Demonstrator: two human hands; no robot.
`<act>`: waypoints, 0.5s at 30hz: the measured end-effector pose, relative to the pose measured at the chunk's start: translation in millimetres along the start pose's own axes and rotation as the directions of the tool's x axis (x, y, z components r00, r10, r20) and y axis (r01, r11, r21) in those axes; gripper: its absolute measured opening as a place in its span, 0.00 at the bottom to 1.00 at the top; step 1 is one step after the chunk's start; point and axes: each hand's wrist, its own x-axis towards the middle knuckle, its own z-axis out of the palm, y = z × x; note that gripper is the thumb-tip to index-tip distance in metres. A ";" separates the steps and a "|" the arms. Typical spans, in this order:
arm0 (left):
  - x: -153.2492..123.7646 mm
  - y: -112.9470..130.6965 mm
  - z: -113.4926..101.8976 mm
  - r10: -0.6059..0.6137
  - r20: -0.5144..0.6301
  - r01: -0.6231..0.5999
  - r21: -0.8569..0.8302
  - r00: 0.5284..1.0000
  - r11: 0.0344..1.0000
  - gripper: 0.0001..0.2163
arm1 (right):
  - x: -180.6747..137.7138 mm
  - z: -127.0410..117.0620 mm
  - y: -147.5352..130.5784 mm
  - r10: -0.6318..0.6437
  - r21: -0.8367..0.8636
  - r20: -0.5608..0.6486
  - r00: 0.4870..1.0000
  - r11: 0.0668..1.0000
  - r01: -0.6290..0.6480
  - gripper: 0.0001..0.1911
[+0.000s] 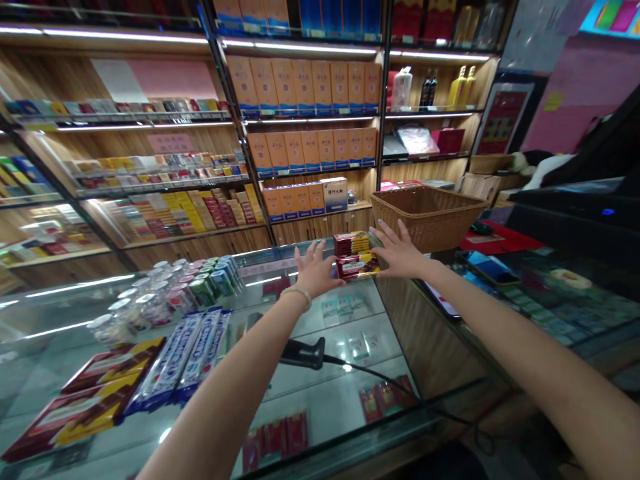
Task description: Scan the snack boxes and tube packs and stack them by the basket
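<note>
A small stack of red and yellow snack boxes (356,256) stands at the far corner of the glass counter (320,393). My left hand (315,269) presses against the stack's left side, thumb on the lower box, fingers up and slightly apart. On the right side of the stack, my right hand (400,251) has its fingers spread and its thumb touching the boxes. Both arms reach far forward over the counter. A pale bead bracelet circles my left wrist.
A woven basket (431,215) stands just right of the stack. On the counter's left lie blue candy rolls (193,355), red and yellow boxes (85,400), small jars (150,300) and green cans. A black barcode scanner (303,352) with cable lies mid-counter. Shelves of cartons fill the back wall.
</note>
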 end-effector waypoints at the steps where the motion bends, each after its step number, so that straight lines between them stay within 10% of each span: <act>1: 3.9 1.4 3.9 -0.018 0.011 0.018 0.000 1.000 1.000 0.29 | 3.1 2.5 2.1 -0.015 -0.020 0.006 1.000 1.000 0.015 0.28; 15: 30.5 15.2 43.4 -0.216 0.060 0.219 -0.039 0.974 0.975 0.32 | 24.1 47.4 31.0 0.006 -0.153 0.021 1.000 0.988 -0.003 0.31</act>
